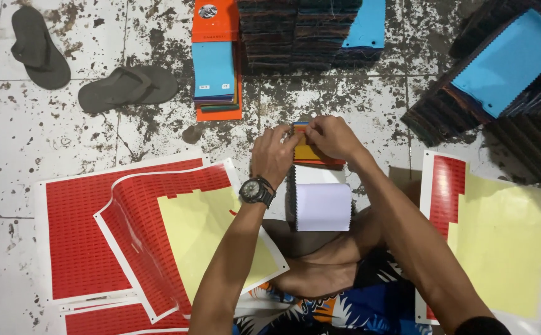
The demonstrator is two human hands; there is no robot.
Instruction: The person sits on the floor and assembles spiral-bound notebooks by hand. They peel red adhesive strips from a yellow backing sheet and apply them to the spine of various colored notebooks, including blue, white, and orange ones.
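Observation:
A stack of fabric swatches (320, 186) lies on the floor in front of me, white pieces nearest, a yellow and orange piece (307, 153) at its far end. My left hand (273, 152), with a black wristwatch (256, 191), pinches the left side of that far end. My right hand (332, 136) presses its fingertips on the top edge of the same swatches. Both hands touch the stack close together.
Red sticker sheets with yellow bare backing (158, 236) lie at the left, another sheet (500, 236) at the right. Fabric sample piles with blue tops (214, 68) (506, 62) and a dark stack (295, 31) sit farther off. Two grey sandals (127, 87) (37, 46) rest upper left.

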